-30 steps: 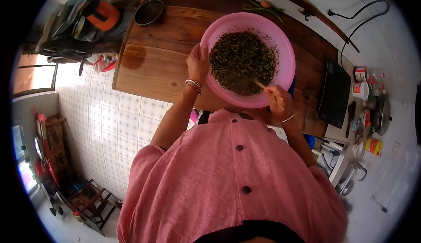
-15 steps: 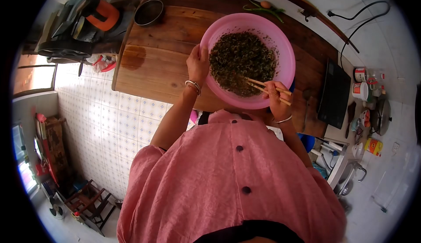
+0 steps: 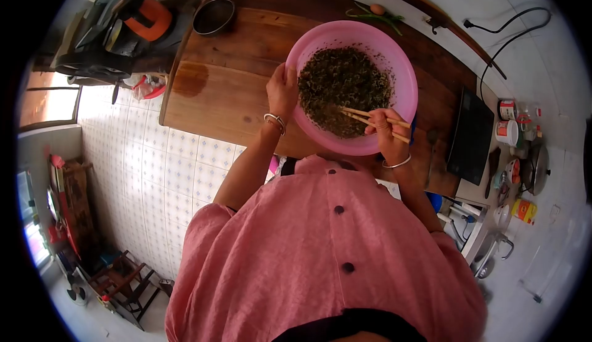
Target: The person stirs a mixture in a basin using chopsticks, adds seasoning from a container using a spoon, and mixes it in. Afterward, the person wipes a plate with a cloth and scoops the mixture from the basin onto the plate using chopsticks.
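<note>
A large pink bowl (image 3: 404,83) rests on the wooden table, holding a dark green chopped mixture (image 3: 345,83) with pale bits in it. My left hand (image 3: 282,95) grips the bowl's left rim, the thumb over the edge. Wooden chopsticks (image 3: 364,115) are held in my right hand (image 3: 390,137) at the bowl's lower right edge. Their tips reach into the lower part of the mixture.
The wooden table (image 3: 228,89) bears a dark round pan (image 3: 214,17), an egg (image 3: 377,9) and green peppers (image 3: 388,20). To the right are a black flat panel (image 3: 470,135) and jars (image 3: 507,131). An orange kettle (image 3: 148,20) stands at the left.
Within the mixture the chopstick tips have shifted about, now lying farther left than a second ago. My right hand has turned slightly. My left hand keeps its hold on the rim.
</note>
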`<state>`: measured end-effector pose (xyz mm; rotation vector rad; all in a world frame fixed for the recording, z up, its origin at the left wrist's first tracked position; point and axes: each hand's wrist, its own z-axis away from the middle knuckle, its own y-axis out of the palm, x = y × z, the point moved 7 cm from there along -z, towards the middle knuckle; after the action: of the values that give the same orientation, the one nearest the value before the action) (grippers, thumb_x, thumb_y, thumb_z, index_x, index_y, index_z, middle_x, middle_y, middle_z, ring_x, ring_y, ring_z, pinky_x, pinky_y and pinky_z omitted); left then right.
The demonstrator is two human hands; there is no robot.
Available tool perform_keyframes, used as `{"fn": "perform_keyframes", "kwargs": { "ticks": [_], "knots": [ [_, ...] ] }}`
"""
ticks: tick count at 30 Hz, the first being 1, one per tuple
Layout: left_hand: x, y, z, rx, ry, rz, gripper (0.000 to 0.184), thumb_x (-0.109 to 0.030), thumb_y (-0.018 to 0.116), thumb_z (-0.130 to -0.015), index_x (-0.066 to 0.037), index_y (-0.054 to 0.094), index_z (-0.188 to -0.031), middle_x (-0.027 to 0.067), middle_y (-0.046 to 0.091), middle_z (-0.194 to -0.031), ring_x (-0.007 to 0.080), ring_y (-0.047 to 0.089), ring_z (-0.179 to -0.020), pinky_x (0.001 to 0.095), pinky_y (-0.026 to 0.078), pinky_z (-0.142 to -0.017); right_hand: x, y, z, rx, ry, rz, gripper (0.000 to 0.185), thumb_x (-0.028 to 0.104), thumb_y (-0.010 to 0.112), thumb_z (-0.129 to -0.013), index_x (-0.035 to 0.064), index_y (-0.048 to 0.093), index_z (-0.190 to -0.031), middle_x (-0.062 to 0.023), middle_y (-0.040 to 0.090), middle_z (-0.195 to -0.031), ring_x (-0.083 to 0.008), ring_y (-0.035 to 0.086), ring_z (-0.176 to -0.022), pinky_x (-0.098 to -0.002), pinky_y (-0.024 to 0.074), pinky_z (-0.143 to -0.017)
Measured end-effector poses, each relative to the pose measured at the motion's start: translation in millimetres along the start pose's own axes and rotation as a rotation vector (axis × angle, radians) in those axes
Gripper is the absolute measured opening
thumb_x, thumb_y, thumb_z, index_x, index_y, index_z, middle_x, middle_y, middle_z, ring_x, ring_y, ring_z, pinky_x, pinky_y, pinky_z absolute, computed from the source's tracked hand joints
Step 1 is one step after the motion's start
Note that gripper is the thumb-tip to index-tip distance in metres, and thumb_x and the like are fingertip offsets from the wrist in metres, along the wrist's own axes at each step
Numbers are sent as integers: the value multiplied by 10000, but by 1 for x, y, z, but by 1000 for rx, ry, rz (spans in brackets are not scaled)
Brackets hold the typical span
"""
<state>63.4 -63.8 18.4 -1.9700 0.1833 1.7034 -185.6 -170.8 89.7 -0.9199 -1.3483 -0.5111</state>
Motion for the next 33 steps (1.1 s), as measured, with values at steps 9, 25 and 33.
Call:
{"fn": "perform_keyframes", "kwargs": {
  "ticks": [9, 25, 33],
  "knots": [
    [-1, -1, 2, 22, -55, 34, 342, -298, 529, -910, 5, 605, -1050, 196, 632, -779, 300, 619, -701, 358, 470, -642, 12, 30, 21, 234, -135, 261, 106, 111, 579, -878, 17, 627, -886, -123, 605, -731, -244, 601, -642, -321, 464, -569],
    [0, 0, 1, 22, -65, -10, 368, -314, 520, -909, 7, 601, -1072, 217, 641, -839, 351, 629, -779, 378, 480, -692, 6, 22, 14, 214, -44, 171, 149, 132, 579, -898, 2, 649, -884, -73, 605, -677, -120, 578, -565, -249, 448, -519],
    [-6, -2, 2, 11, -28, 4, 342, -292, 511, -920, 13, 597, -1048, 215, 633, -831, 346, 622, -767, 377, 469, -676, -47, -67, -56, -60, 61, 269, 215, 214, 553, -911, 26, 655, -894, -47, 576, -581, -99, 556, -552, -274, 444, -513]
  ]
}}
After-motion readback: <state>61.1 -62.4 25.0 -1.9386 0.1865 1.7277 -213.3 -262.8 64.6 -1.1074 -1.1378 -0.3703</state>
